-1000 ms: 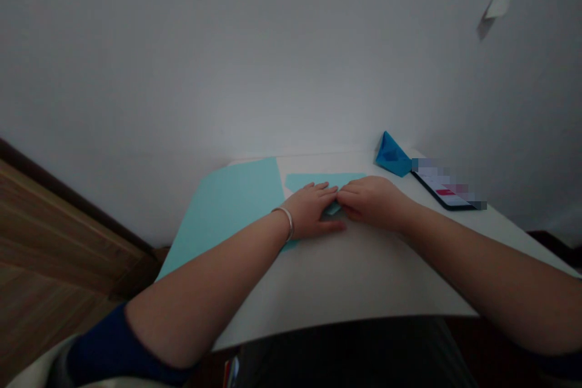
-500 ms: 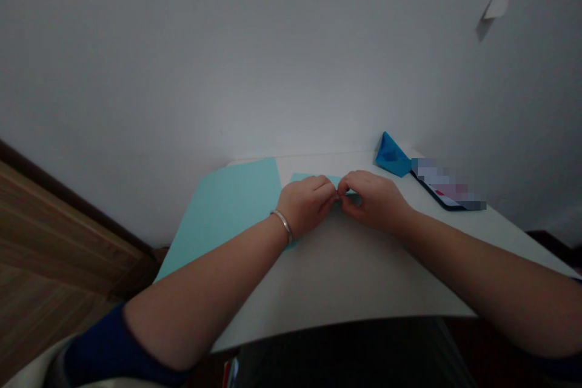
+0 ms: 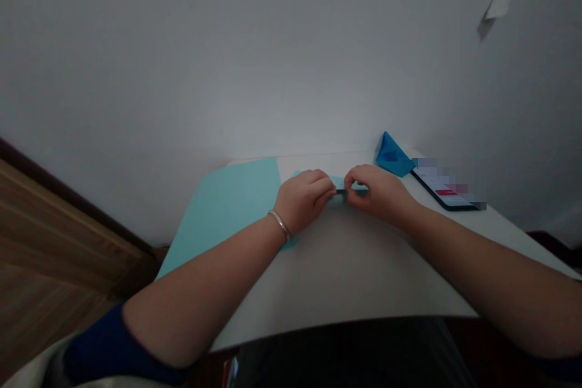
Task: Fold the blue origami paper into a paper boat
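Note:
My left hand [image 3: 304,203], with a silver bracelet on its wrist, and my right hand [image 3: 379,192] are both closed in a pinch on a small folded piece of light turquoise paper [image 3: 342,185] at the far middle of the white table [image 3: 345,273]. The fingertips of the two hands are a short way apart, with a strip of the paper showing between them. Most of the folded piece is hidden under my fingers.
A larger light turquoise sheet [image 3: 227,206] lies on the table's left part, reaching over its edge. A folded dark blue paper boat [image 3: 391,156] stands at the back right, next to a phone [image 3: 448,191] with its screen lit. White walls close the corner.
My left hand went from lying flat on the paper to a pinch. Both hands moved a little farther away and then drew slightly apart along the folded paper.

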### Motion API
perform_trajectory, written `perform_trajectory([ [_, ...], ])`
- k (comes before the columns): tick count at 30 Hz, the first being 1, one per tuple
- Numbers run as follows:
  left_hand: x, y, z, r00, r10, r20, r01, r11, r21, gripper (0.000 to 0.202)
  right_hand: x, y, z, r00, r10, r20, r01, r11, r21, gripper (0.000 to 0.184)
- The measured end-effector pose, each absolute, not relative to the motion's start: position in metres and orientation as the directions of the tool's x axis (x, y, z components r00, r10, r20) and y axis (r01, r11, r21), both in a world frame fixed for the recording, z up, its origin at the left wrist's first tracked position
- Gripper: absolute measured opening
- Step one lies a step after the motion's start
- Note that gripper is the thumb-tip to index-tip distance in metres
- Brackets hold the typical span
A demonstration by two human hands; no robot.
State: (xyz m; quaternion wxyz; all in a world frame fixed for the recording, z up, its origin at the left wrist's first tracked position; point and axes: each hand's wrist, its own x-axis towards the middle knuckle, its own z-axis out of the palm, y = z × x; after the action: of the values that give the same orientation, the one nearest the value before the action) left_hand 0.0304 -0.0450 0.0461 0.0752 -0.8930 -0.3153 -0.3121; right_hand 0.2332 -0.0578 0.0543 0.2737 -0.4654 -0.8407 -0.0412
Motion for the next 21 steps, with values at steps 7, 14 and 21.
perform_trajectory([
  [7, 0.026, -0.039, 0.045, 0.507, 0.570, 0.647, 0.598, -0.773, 0.212, 0.017, 0.249, -0.049, 0.054, -0.326, 0.825, 0.460, 0.824, 0.487, -0.290, 0.007],
  [14, 0.023, -0.032, 0.042, 0.424, 0.589, 0.688, 0.551, -0.771, 0.321, 0.014, 0.267, -0.038, 0.055, -0.245, 0.878, 0.411, 0.887, 0.374, -0.272, 0.010],
  [21, 0.023, -0.029, 0.039, 0.377, 0.562, 0.736, 0.523, -0.785, 0.332, 0.012, 0.273, -0.034, 0.052, -0.162, 0.929, 0.334, 0.912, 0.270, -0.309, 0.009],
])
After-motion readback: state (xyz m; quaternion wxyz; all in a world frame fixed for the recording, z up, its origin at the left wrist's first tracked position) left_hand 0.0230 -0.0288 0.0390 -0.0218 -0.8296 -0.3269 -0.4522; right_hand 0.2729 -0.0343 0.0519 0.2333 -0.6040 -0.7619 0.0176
